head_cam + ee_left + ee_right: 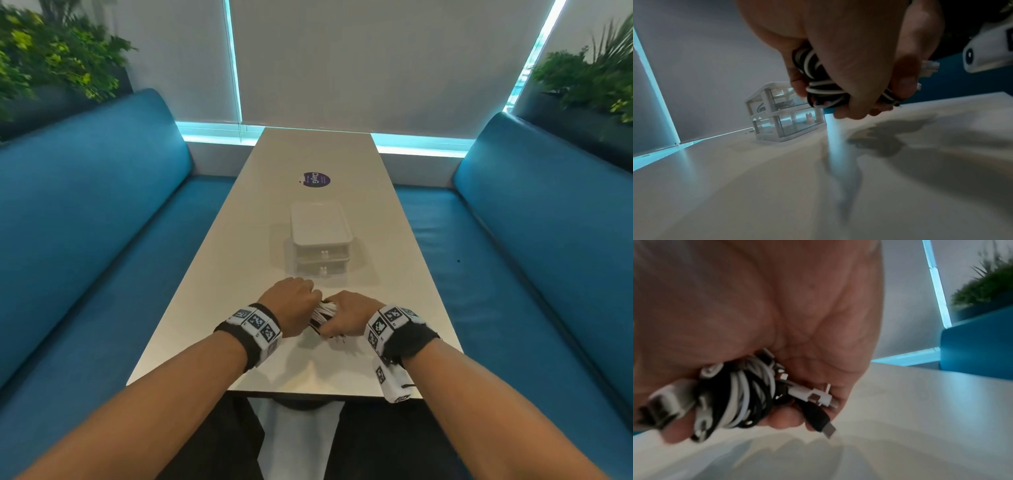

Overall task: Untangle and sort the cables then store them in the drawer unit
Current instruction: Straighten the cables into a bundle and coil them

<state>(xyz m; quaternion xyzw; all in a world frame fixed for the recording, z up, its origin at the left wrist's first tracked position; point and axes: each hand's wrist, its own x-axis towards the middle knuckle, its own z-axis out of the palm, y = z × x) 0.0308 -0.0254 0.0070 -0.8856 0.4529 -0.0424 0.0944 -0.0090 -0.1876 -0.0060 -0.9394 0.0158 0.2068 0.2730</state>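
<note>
A tangled bundle of black and white cables (321, 317) is held just above the near part of the table (239, 308). My left hand (297, 301) grips its left side, fingers curled round the loops (818, 84). My right hand (346, 317) grips its right side; white and black plugs (818, 404) stick out below the fingers in the right wrist view. The clear two-drawer unit (321, 240) with a white top stands just beyond the hands, both drawers shut (789, 113).
A purple round sticker (317, 180) lies further along the table. Blue benches (102, 257) run along both sides (531, 257). Planters with green plants (51, 61) stand behind the bench backs. A white strap hangs off my right wristband (394, 377) near the table's front edge.
</note>
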